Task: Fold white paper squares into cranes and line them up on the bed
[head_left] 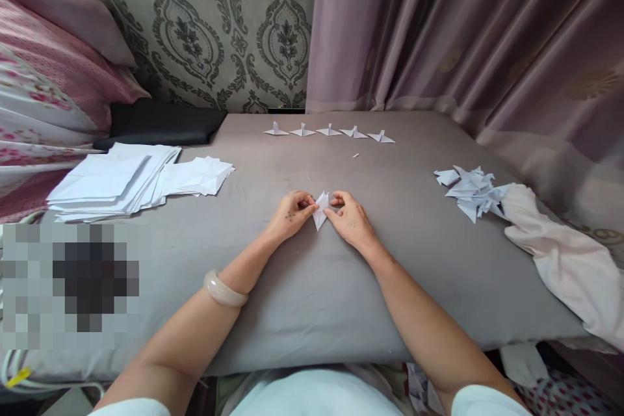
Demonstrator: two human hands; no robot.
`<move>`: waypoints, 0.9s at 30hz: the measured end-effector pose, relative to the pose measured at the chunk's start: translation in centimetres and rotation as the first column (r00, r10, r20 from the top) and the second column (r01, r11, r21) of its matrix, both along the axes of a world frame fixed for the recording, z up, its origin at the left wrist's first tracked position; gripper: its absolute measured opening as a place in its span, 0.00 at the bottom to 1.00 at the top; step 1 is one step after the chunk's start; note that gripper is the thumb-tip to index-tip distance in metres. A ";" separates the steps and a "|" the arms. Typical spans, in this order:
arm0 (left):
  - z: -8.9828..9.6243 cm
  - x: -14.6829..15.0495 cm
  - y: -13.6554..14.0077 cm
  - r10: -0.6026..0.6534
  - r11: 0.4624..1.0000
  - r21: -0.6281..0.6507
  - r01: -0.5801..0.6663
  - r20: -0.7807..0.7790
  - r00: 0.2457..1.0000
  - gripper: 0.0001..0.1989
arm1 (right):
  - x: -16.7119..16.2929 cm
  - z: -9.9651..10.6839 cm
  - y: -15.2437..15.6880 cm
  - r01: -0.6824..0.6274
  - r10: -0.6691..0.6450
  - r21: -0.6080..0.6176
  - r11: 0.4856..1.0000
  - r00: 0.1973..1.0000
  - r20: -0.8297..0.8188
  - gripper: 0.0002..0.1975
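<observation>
Between my hands, above the grey-covered table [302, 305], is a small white folded paper [320, 213], diamond-shaped with its long point towards me and two narrow tips at the far end. My left hand [295, 213] pinches its left edge between thumb and fingers. On the other side, my right hand [351, 218] has its thumb on the right edge, with the fingers curled close to the far tips. Several finished-looking white paper cranes [329, 130] stand in a row beyond my hands.
At the left lie stacked white paper sheets [104, 179] and a pile of smaller folded papers [199, 175]. A black folded item [163, 122] sits behind them. To the right are heaped folded papers [472, 190] beside a pale cloth [556, 253]. Curtains [414, 26] hang along the back right.
</observation>
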State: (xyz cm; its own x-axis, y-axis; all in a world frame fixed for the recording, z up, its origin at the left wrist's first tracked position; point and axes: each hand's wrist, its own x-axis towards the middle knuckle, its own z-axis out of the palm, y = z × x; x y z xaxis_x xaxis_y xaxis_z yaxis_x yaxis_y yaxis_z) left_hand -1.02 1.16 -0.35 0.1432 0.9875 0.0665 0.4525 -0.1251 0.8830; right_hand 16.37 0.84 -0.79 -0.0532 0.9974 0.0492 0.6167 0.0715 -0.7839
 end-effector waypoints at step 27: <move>1.1 0.8 -1.0 0.062 0.993 0.068 -0.091 0.350 0.935 0.09 | -0.5 1.6 -0.4 -0.025 0.072 0.118 0.993 0.908 -0.414 0.13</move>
